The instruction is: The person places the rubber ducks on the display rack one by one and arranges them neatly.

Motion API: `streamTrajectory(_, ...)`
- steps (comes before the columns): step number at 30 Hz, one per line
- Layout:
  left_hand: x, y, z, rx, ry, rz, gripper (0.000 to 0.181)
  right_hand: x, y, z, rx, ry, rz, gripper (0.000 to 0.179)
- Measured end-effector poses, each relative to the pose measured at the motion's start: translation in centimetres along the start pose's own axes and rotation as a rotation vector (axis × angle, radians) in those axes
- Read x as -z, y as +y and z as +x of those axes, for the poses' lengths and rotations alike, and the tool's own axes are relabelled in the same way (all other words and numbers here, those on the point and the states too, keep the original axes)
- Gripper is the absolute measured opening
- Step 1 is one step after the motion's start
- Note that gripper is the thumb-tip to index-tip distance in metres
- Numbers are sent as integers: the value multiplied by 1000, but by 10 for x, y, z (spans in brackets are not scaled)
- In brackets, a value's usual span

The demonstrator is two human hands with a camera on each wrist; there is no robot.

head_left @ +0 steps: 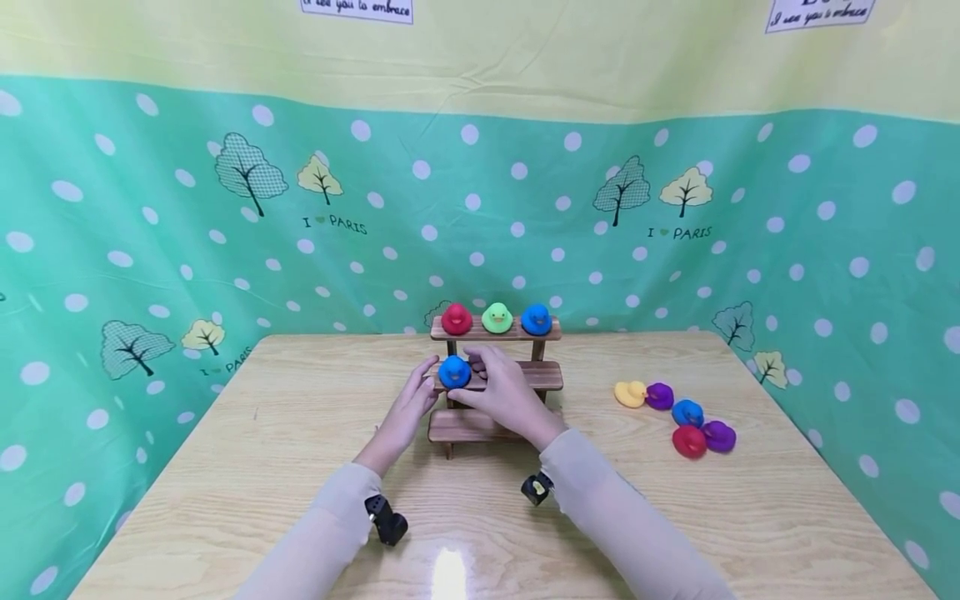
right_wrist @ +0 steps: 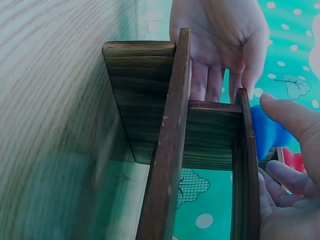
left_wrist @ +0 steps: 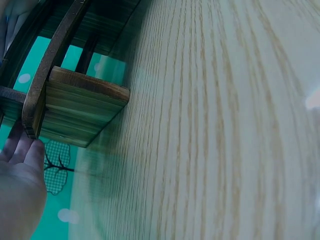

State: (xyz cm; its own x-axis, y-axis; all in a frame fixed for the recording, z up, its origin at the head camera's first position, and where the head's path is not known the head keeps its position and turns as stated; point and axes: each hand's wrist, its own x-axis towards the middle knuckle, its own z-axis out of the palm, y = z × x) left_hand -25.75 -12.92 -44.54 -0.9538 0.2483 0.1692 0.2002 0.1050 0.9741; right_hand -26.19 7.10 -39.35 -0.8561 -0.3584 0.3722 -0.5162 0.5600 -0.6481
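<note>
A wooden three-step display stand [head_left: 468, 426] stands on the table. A blue rubber duck [head_left: 453, 372] sits at the left end of its middle step. My right hand [head_left: 510, 398] has thumb and curled fingers about this duck; in the right wrist view the thumb [right_wrist: 287, 112] overlaps the duck [right_wrist: 265, 132]. My left hand [head_left: 405, 410] is beside the step's left end, its fingers extended, fingertips partly hidden behind the wood in the left wrist view. A red duck [head_left: 457, 319], a green duck [head_left: 497, 317] and another blue duck [head_left: 536, 320] line the top step.
Right of the stand lie a yellow duck [head_left: 630, 394], a purple duck [head_left: 660, 396], a blue duck [head_left: 687, 413], a red duck [head_left: 689, 442] and another purple duck [head_left: 720, 436]. A dotted green curtain [head_left: 517, 192] encloses the wooden table [head_left: 300, 417] at the back and sides.
</note>
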Motion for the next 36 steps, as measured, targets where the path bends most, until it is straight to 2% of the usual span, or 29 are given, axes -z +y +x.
streamTrajectory(4,-1,0,0,-2,6,5,50,5,1,-3,2,-16,13,72)
streamTrajectory(11,0,-2,1,-1,12,-5,49,14,2,-9,23,-42,-26,72)
streamTrajectory(17,0,-3,0,-1,13,25,51,24,1,-15,30,-47,-38,73)
streamTrajectory(27,0,-3,-1,5,17,47,49,42,4,-31,-18,-65,-81,69)
streamTrajectory(36,0,-3,-1,14,16,49,49,63,14,-48,-47,-56,-116,66)
